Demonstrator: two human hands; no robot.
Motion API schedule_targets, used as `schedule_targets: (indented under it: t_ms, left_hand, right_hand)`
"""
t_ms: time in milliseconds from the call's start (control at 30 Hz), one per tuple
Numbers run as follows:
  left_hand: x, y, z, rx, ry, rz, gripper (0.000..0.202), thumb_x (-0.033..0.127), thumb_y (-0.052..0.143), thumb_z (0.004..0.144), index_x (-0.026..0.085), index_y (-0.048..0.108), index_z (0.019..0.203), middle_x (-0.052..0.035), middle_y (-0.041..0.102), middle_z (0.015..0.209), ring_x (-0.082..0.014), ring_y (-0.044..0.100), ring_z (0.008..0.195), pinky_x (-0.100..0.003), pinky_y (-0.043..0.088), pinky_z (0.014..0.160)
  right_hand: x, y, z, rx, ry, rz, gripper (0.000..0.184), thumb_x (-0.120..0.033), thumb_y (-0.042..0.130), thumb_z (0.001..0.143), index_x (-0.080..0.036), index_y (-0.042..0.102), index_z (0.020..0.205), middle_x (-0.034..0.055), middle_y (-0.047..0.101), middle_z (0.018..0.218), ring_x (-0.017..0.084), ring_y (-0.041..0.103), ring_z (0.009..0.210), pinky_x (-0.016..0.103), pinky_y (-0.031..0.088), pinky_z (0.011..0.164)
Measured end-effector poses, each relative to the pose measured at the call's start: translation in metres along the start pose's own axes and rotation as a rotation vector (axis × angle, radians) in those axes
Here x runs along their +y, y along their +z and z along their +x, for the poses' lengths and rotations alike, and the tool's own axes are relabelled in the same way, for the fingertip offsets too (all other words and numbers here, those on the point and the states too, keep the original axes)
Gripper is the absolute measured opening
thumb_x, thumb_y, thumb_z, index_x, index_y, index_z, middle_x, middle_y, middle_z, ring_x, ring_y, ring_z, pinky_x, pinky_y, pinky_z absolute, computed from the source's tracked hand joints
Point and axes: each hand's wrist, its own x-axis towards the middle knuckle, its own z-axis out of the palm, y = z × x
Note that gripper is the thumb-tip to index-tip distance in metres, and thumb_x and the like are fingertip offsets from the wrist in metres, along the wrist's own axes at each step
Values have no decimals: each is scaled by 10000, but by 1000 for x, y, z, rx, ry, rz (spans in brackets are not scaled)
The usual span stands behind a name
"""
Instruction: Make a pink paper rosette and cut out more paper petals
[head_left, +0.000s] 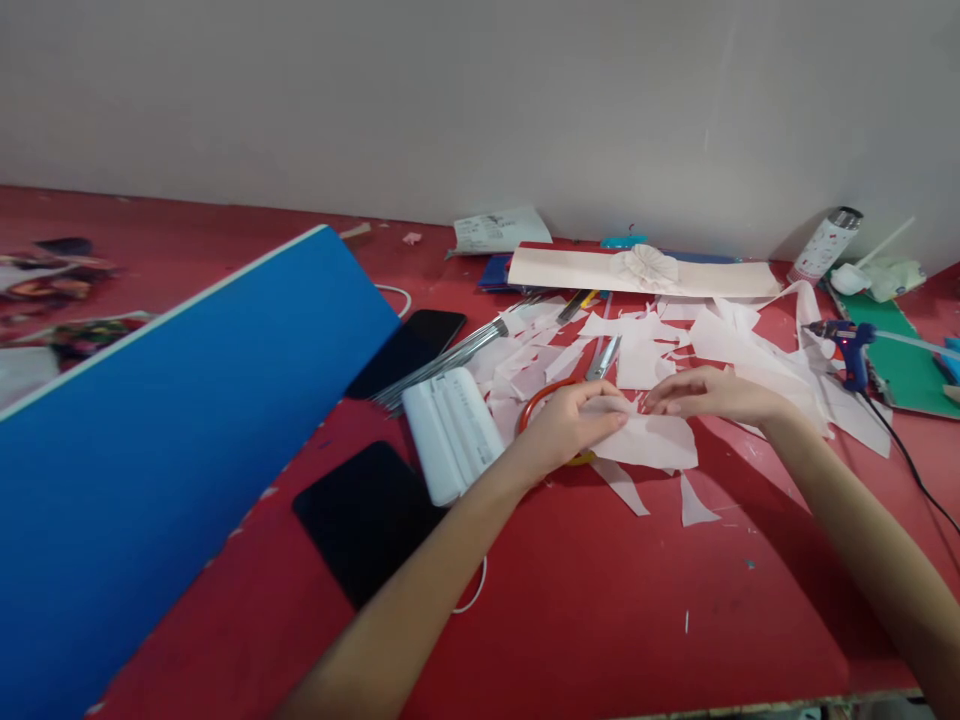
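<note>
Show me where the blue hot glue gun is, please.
In the head view, the blue hot glue gun lies toward the right of the red table, at the edge of the green mat, right of the right hand and the pale paper scraps.

A: Anything legible on this red table?

B: Nothing I can actually read. The printed sheet (501,231) by the wall has blocks of small print, but they're too blurred to make out.

A: What about the white can (825,245) lying at the far right?

B: Its label shows small red marks, and no word comes through.

A: And the white block (453,434)?

B: There are raised lines along its top, too small to tell whether they're lettering.
</note>
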Motion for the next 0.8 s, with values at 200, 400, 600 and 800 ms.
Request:
schedule_targets:
  t_ms: [200, 400, 600, 800]
  left_hand:
    - [0, 4, 0, 16, -22, -100, 323, 370, 638, 661, 167, 589, 907, 13, 582, 736, -113, 512, 593, -217, 381, 504]
    - [-10, 8, 7, 91, -35, -419, 365, 408, 676, 656, 144, 572, 886, 13, 581, 643, -108, 536, 560, -236, 442, 543]
    - [-9, 12, 4, 136, -48, -350, 324, 454, 654, 684, 160, 537, 754, 38, 530, 531, -89, 479, 477, -213, 378, 472]
    - [-14, 14, 5, 122, 56, -70, 254, 408, 596, 713, 155, 588, 733, 13, 578, 637, -132, 526, 586, -237, 405, 521]
  right_hand:
    - [-3, 13, 3, -80, -3, -121, 173, -343, 594, 796, -199, 620, 705, -40, 562, 696, 92, 467, 625, 235, 358, 595]
    - [0, 23, 11, 216, -51, 7, 173, -313, 587, 777, -190, 557, 659, -35, 512, 656, 97, 453, 594, 242, 344, 576]
    - [5, 27, 16, 316, -89, 26, 179, -325, 598, 766, -183, 561, 664, -32, 531, 660, 104, 475, 615, 247, 372, 605]
    - [2, 32, 14, 126, -36, 186, 185, -333, 632, 752, -172, 637, 843, 4, 632, 783, 121, 558, 690, 265, 440, 647]
